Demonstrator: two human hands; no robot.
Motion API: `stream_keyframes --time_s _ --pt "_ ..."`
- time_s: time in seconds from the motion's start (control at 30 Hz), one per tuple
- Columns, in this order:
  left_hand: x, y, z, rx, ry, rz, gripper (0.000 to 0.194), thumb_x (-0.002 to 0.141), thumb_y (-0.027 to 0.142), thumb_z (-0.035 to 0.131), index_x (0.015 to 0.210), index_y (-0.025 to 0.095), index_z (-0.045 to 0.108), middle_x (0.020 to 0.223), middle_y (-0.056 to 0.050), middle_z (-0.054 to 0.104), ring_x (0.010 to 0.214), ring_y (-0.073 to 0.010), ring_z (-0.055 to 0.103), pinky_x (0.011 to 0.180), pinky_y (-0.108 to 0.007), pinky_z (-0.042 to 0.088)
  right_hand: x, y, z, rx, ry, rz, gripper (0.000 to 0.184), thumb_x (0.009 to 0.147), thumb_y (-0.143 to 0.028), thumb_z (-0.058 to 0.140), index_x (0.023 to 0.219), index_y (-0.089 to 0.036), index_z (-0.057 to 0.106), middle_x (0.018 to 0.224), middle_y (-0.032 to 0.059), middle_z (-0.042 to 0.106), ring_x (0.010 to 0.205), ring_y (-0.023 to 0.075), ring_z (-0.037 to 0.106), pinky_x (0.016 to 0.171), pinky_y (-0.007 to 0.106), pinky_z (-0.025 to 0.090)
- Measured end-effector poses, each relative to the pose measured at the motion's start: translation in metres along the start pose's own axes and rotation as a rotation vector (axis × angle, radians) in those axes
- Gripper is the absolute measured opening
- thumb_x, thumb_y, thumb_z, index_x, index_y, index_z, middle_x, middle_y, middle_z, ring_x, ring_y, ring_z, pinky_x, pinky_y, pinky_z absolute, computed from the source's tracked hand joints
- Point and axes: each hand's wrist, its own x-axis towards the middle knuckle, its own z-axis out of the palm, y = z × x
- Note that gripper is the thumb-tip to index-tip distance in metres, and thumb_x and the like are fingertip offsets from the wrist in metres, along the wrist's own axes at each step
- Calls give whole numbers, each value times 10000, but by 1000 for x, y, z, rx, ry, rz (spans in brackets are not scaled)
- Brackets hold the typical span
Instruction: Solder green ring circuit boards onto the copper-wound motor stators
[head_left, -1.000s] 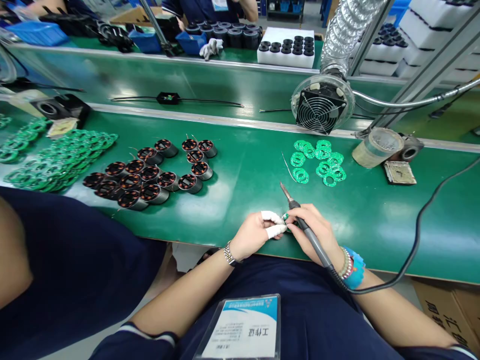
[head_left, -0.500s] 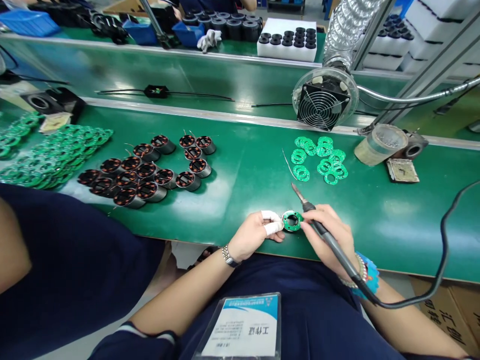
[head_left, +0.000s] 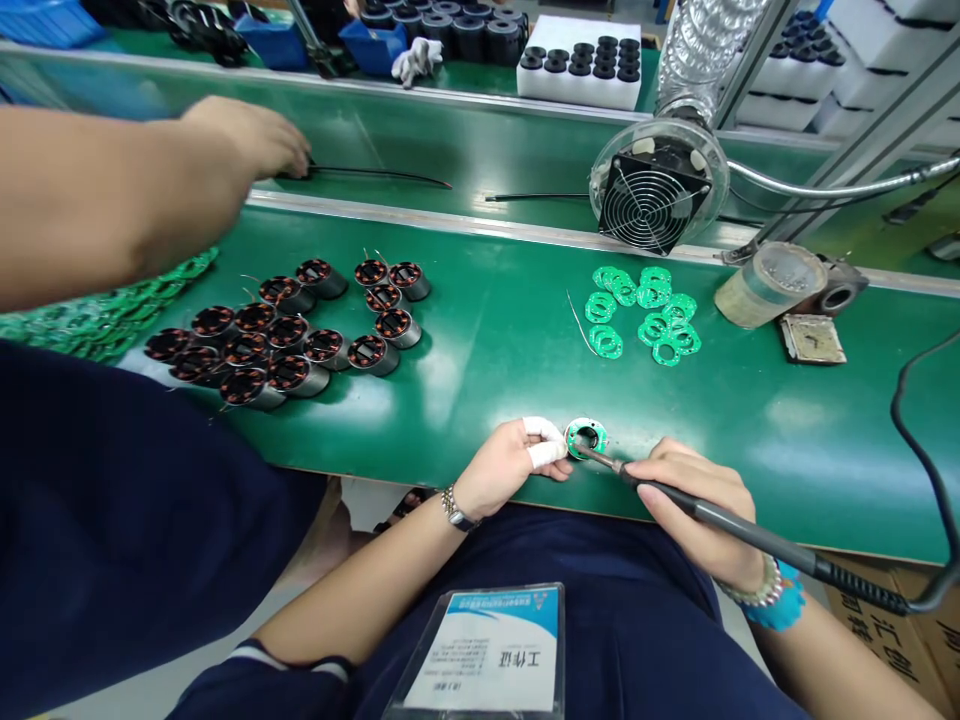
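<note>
I've got the bench (head_left: 720,440) filling my view. Foam tray (head_left: 579,62) at 12 o'c holds blk rings; box (head_left: 926,610) at 4 o'c, contents hidden. L hand (head_left: 506,465), taped fingers (head_left: 541,442) closed, pinches PCB ring (head_left: 589,430) at 6 o'c; R hand (head_left: 690,510) grips iron (head_left: 720,512), tip at ring's edge.

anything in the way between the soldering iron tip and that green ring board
Nothing visible stands in the way: the soldering iron, held in the right hand, has its tip right at the edge of the green ring circuit board, which sits against the left hand.
</note>
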Motion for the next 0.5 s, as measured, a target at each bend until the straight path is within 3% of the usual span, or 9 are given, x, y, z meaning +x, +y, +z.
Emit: stream_keyframes --time_s 0.3,0.5 --pt "0 -1 0 18 5 4 209 647 272 707 702 112 584 609 -29 653 575 -125 635 621 -254 524 3 -1 -2 -3 -28 -7 197 800 -74 550 943 -152 663 686 46 614 638 153 551 566 294 452" --pt "1 -3 1 35 6 16 223 655 291 701 704 116 572 623 -35 654 586 -131 632 629 -260 516 -2 0 -17 -28 52 17 222 793 -81 570 962 -188 665 748 38 641 663 153 566 589 294 460"
